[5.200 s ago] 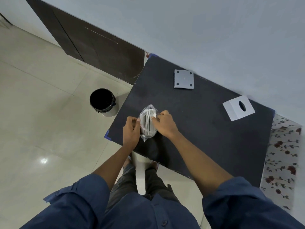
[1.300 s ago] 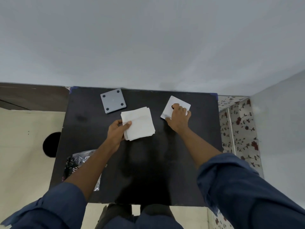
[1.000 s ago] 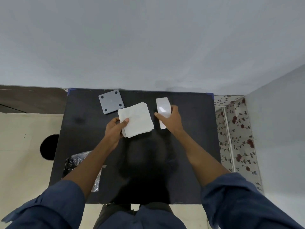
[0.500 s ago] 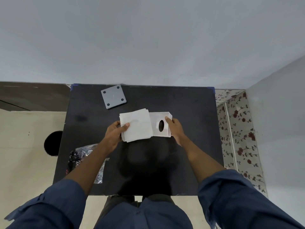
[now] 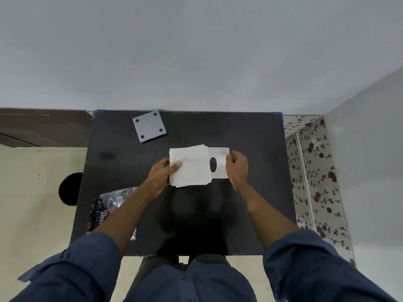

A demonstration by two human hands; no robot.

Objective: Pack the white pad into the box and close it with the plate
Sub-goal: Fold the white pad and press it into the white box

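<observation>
Two hands at work on the counter (image 5: 250, 131): left (image 5: 162, 174) gripping pad (image 5: 190, 167), right (image 5: 237, 166) holding box (image 5: 219, 159), insertion next, plate (image 5: 149, 125) waiting.

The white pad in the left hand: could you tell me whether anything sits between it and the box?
Nothing visible does. The white pad already overlaps the box, which the right hand steadies.

matt black table (image 5: 250, 192), soft papery white pad (image 5: 192, 168), smooth grey plate (image 5: 149, 125).
</observation>
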